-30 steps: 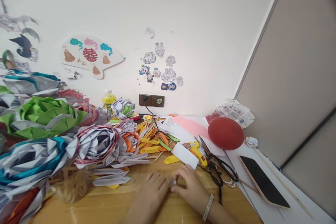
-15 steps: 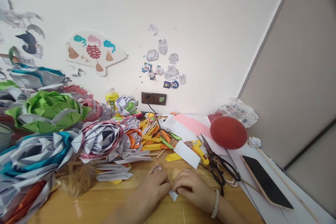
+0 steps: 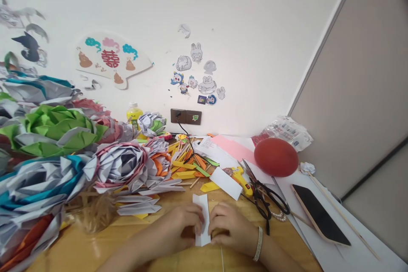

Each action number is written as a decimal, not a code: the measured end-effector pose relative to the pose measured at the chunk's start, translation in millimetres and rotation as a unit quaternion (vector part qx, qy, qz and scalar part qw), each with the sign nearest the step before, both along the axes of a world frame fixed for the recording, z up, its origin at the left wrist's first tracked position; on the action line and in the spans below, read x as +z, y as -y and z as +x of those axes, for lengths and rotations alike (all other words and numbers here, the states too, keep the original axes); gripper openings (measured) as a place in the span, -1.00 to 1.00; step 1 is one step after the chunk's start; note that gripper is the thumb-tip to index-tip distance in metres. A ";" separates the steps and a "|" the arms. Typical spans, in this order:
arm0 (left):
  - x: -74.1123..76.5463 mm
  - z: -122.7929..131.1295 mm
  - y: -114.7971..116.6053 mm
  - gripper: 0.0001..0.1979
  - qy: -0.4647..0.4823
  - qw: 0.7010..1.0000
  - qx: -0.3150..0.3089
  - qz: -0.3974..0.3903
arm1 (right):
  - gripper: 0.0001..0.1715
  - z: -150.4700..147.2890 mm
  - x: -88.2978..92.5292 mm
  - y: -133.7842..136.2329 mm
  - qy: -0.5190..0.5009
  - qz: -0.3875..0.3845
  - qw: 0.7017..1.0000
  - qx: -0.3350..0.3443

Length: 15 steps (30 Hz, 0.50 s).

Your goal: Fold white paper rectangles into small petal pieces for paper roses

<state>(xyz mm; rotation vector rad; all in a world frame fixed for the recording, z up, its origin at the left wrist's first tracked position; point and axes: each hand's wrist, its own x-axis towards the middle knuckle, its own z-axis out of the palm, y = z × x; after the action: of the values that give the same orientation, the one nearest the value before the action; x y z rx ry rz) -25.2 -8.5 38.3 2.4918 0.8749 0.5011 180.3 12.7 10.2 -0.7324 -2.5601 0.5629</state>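
Note:
My left hand (image 3: 181, 225) and my right hand (image 3: 231, 227) meet low in the view over the wooden table (image 3: 127, 250). Both are closed on a narrow folded strip of white paper (image 3: 202, 216), which stands upright between them, its top above my fingers. A silver bracelet (image 3: 257, 244) circles my right wrist. Just beyond the strip lies a loose white paper rectangle (image 3: 227, 182).
Large folded paper flowers (image 3: 63, 157) crowd the left half of the table. Folded paper pieces and sticks (image 3: 188, 165) lie behind. A yellow glue gun (image 3: 240, 178), black scissors (image 3: 266, 202), a red balloon (image 3: 276, 157) and a phone (image 3: 318, 214) sit at the right.
The white paper was pressed flat under my hands a second ago; now both hands hold it as a folded strip raised upright. My hands drew closer to me.

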 end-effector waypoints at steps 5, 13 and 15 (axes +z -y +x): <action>-4.6 -3.9 -5.3 -0.94 0.032 0.998 -0.031 -0.050 | -0.81 -2.1 -4.3 -2.8 -0.005 0.002 1.000 0.003; -14.2 -2.6 -14.7 -0.90 0.085 0.991 -0.022 -0.098 | -0.69 -9.1 -28.6 -13.6 -0.057 -0.014 0.998 -0.007; -17.2 -2.0 -16.4 -0.89 0.093 0.990 -0.009 -0.101 | -0.71 -10.6 -30.0 -13.7 -0.063 -0.025 0.997 -0.030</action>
<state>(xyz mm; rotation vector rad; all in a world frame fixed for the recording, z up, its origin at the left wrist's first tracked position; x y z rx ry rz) -27.2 7.8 21.1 2.2267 0.7881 0.5965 169.6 26.5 -19.8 -0.7629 -2.4079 0.6340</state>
